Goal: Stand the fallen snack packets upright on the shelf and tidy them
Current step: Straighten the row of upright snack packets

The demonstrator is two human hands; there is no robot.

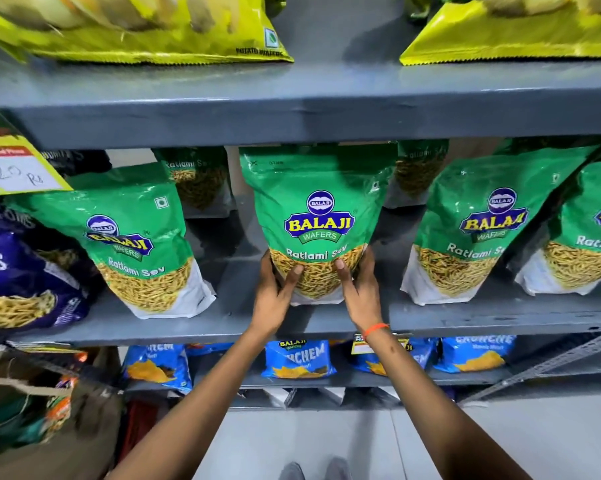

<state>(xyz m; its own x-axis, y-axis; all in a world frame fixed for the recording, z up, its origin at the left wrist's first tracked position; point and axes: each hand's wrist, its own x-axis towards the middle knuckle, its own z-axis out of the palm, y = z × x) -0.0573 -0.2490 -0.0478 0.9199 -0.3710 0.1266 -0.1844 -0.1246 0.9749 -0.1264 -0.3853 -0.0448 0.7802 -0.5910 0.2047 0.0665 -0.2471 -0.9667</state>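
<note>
A green Ratlami Sev packet (pixel 318 216) stands upright in the middle of the grey shelf (pixel 243 327). My left hand (pixel 275 292) grips its lower left side and my right hand (pixel 359 289) grips its lower right side, thumbs on the front. A second green packet (pixel 136 237) leans to the left of it. Two more green packets (pixel 479 230) (pixel 590 233) lean at the right. Behind the front row, other green packets (pixel 198 178) (pixel 420 171) stand at the back, partly hidden.
Purple snack bags (pixel 22 275) lie at the shelf's left end under a yellow price tag (pixel 15 168). Yellow wafer bags (pixel 136 29) sit on the shelf above. Blue packets (pixel 299 358) fill the shelf below. A cardboard box (pixel 32 410) stands on the floor at left.
</note>
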